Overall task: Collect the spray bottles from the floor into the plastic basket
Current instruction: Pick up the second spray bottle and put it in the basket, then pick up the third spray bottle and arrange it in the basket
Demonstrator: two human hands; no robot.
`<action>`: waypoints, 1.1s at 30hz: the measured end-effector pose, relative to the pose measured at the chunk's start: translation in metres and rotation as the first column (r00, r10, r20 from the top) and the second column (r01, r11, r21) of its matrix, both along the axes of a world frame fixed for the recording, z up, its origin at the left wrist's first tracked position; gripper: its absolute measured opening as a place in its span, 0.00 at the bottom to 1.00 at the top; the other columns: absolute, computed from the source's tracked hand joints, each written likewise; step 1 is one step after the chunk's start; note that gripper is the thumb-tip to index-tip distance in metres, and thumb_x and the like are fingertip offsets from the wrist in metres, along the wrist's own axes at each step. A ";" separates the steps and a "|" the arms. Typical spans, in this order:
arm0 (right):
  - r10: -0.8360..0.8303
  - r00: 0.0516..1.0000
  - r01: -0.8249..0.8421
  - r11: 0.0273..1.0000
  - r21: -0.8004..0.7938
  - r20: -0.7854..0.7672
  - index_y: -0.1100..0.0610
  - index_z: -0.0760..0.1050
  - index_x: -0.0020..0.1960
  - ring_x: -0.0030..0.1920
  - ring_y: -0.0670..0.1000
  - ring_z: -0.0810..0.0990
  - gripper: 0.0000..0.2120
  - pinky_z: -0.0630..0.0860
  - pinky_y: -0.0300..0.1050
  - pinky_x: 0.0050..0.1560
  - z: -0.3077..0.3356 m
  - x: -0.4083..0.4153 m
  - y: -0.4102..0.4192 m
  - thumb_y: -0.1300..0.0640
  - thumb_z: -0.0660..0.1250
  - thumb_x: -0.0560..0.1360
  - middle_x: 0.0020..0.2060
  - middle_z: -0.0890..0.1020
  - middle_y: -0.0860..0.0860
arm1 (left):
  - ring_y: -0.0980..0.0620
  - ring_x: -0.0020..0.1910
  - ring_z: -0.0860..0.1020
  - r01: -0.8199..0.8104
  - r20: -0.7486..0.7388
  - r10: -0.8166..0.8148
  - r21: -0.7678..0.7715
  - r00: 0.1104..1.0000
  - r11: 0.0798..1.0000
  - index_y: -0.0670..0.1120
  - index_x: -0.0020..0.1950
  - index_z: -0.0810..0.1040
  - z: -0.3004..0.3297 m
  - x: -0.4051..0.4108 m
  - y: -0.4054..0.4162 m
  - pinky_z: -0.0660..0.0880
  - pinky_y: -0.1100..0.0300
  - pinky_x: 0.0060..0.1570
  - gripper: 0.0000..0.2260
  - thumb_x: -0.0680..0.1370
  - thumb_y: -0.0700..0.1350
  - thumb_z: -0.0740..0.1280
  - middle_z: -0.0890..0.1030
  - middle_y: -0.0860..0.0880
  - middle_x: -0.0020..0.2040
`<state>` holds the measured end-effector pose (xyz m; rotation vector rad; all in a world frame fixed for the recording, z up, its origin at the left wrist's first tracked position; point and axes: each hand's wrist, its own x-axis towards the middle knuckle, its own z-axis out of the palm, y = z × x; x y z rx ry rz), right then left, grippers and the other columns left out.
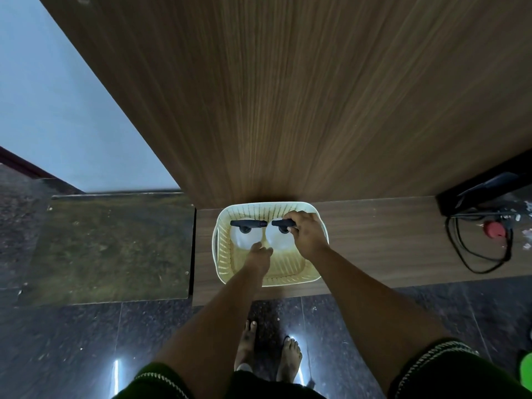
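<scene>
A cream plastic basket (223,249) sits on a low wooden ledge against a wood panel. Two white spray bottles with black trigger heads stand upright inside it, side by side at the far end. My right hand (306,231) is wrapped around the neck of the right spray bottle (277,240), partly covering its head. The left spray bottle (244,236) stands free. My left hand (259,254) reaches into the basket, fingers bent, touching the near side of the two bottles; whether it grips anything is unclear.
A tall wood panel (316,96) rises right behind the basket. A black cable loop and red plug (493,230) lie on the ledge at right. Dark polished floor tiles (72,341) and my bare feet are below. A mat-like slab (109,249) lies left.
</scene>
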<state>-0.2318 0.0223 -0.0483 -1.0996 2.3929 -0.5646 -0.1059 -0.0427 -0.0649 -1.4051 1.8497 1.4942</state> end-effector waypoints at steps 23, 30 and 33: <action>-0.063 0.961 0.084 0.994 0.066 -0.268 0.51 0.66 0.69 0.63 0.59 0.67 0.21 0.67 0.58 0.59 0.039 0.023 0.010 0.48 0.61 0.77 0.64 0.70 0.56 | 0.46 0.70 0.71 -0.270 -0.215 0.234 -0.156 0.948 0.950 0.45 0.74 0.64 0.030 0.041 -0.005 0.69 0.53 0.67 0.24 0.79 0.51 0.63 0.72 0.45 0.71; 0.240 0.899 -0.251 0.968 0.019 -0.366 0.51 0.69 0.66 0.62 0.58 0.69 0.22 0.69 0.57 0.56 0.078 0.075 -0.013 0.47 0.65 0.74 0.62 0.72 0.53 | 0.45 0.65 0.74 -0.472 -0.372 0.337 -0.372 0.865 0.799 0.45 0.67 0.70 0.084 0.105 -0.006 0.71 0.51 0.63 0.18 0.79 0.51 0.61 0.77 0.46 0.64; 0.380 0.850 -0.412 0.911 -0.010 -0.365 0.51 0.69 0.66 0.64 0.57 0.68 0.22 0.69 0.57 0.57 0.091 0.123 -0.039 0.47 0.65 0.74 0.63 0.72 0.52 | 0.45 0.67 0.72 -0.518 -0.333 0.400 -0.472 0.854 0.714 0.45 0.68 0.69 0.097 0.162 -0.012 0.69 0.51 0.63 0.20 0.80 0.52 0.60 0.75 0.45 0.66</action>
